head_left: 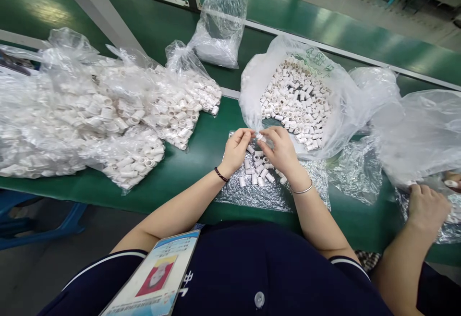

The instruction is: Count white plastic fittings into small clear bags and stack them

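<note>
My left hand (236,151) and my right hand (282,151) meet at the near edge of an open plastic bag (252,78). Between the thumb and fingers of my right hand is a small white plastic pipe fitting (260,137). My left fingertips are pinched together right beside it; what is in them is too small to make out. Below the hands, several loose white pipe fittings (258,168) lie on a transparent plastic sheet or flat bag (262,198). Many more white pipe fittings (298,100) fill the open bag behind.
Filled bags of white fittings (108,109) crowd the left of the green table (190,176). A stack of transparent bags (225,23) lies at the back. A co-worker's hand (427,208) rests by another plastic bag (428,128) on the right. A blue stool (46,220) stands lower left.
</note>
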A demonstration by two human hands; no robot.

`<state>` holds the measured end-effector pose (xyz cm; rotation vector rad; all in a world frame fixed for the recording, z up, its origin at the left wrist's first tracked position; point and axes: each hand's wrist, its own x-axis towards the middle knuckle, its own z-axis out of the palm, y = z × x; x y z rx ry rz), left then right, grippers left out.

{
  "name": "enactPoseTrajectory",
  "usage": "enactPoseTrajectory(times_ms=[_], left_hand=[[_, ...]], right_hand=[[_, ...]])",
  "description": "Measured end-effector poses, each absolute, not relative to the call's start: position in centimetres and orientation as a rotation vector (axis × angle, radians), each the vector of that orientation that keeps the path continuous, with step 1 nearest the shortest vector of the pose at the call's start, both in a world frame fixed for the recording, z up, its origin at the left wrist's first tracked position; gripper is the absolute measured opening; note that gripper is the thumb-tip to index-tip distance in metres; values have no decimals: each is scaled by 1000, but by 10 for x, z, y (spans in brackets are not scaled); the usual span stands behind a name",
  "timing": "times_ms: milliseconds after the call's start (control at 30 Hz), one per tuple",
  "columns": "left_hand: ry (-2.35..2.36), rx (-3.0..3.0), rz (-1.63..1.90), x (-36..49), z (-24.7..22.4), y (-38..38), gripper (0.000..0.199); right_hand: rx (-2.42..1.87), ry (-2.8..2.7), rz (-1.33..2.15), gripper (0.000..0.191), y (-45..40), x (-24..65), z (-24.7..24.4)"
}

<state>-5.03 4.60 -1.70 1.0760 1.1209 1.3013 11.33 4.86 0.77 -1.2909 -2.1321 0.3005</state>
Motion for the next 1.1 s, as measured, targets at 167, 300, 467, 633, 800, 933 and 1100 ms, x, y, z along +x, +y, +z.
enactPoseTrajectory(times_ms=[167, 300, 467, 633, 800, 933, 1100], left_hand=[[999, 972, 1241, -45, -20, 46, 27], [956, 855, 1230, -46, -26, 51, 25], [913, 796, 1221, -46, -23, 52, 21], [923, 784, 1237, -46, -20, 52, 13], [946, 818, 1252, -49, -22, 52, 13], [989, 885, 1293, -51, -22, 52, 19], [1060, 1031, 1323, -51, -22, 50, 23]], right_hand=[[-1311, -2087, 385, 20, 44, 100, 4], [-1304, -2012, 570, 24, 45, 102, 2], [-1284, -1906, 696, 30, 45, 107, 2], [-1301, -1864, 713, 32, 42, 108, 0], [-1339, -1952, 677, 32, 39, 109, 2], [-1349, -2101, 545, 34, 36, 108, 2], [-1334, -2184, 503, 36, 33, 111, 0]])
